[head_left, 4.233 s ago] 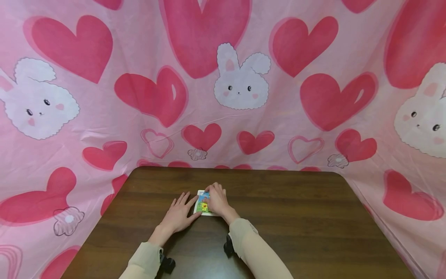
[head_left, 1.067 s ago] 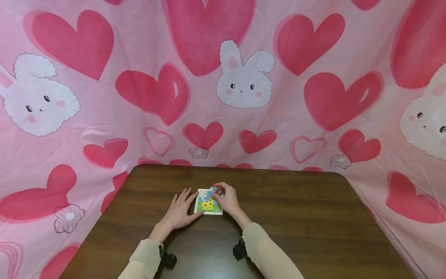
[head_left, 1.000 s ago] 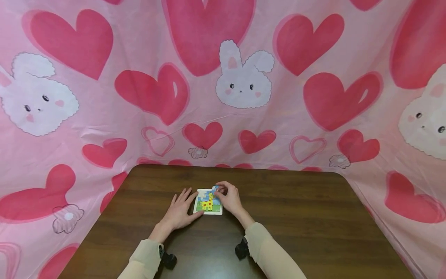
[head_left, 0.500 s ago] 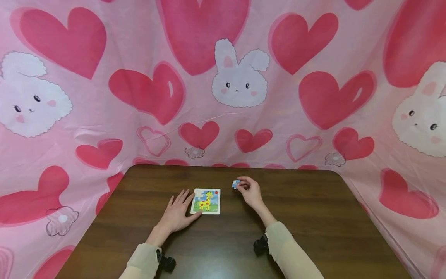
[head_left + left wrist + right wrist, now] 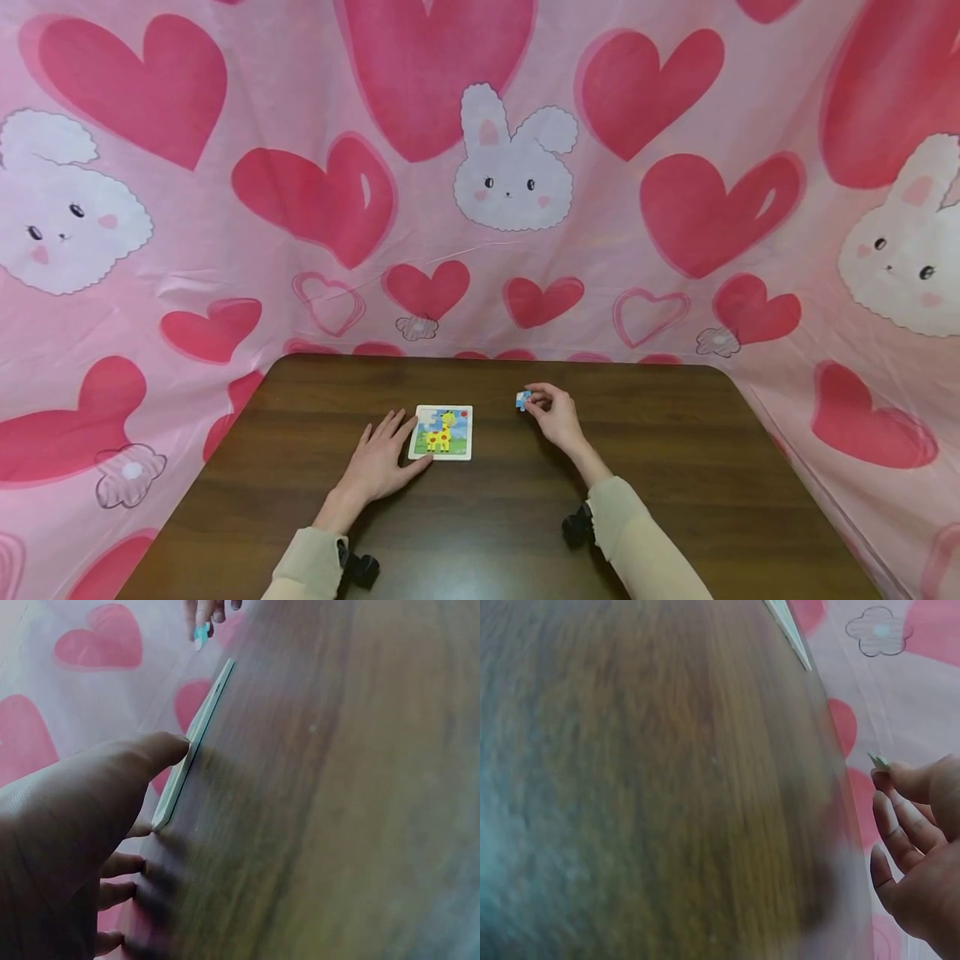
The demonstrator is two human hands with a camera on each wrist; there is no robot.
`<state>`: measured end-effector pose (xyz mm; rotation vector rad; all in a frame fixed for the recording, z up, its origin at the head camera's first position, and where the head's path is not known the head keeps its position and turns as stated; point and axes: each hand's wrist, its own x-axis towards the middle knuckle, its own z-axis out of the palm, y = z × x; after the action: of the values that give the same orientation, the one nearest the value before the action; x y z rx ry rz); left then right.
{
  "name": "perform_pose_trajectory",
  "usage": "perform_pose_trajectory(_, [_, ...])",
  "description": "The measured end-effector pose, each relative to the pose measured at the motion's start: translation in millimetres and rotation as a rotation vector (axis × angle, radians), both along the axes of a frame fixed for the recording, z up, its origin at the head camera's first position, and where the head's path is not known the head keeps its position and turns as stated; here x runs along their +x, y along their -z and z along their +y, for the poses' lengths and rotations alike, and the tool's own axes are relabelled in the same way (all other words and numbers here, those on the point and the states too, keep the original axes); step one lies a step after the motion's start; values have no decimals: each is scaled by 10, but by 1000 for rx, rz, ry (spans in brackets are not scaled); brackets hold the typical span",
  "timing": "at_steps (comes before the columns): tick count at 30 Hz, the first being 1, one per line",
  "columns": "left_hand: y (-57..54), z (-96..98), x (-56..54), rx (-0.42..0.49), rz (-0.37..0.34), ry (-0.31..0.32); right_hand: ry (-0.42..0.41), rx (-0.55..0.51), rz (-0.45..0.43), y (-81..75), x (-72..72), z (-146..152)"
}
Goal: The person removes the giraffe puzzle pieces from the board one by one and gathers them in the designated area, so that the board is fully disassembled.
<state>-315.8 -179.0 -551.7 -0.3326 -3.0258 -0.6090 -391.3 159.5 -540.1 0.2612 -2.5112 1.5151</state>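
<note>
A square giraffe jigsaw puzzle (image 5: 441,432) in a white frame lies flat on the table in the head view. A pale gap shows at its upper left. My left hand (image 5: 377,462) lies at its left side, fingers spread, with the thumb touching the frame's lower edge. To the right of the puzzle, my right hand (image 5: 557,419) pinches a small blue-and-white jigsaw piece (image 5: 522,401) between thumb and finger. In the right wrist view that piece (image 5: 880,761) is seen edge-on, held off the table. The left wrist view shows the puzzle frame (image 5: 180,772) edge-on beside my thumb.
The brown wooden table (image 5: 480,533) has rounded far corners. A pink cloth (image 5: 427,217) with hearts and rabbits hangs behind it and on both sides. Small black cameras (image 5: 577,527) sit at both wrists.
My right hand has lifted the jigsaw piece off the puzzle's upper part and carried it to the right. My left hand has stayed at the frame.
</note>
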Motion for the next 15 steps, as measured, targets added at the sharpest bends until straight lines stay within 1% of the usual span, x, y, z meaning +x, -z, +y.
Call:
perform_pose_trajectory(10, [-13,-9,1,12,5,2,-4,101,3,8,-35,-69])
perform_pose_trajectory(13, [-2,-13,4,18,14,3,3,125,1,23,-64,-94])
perform_pose_trajectory(15, [4,-9,7,24,8,1,9,142,3,36,-90,-101])
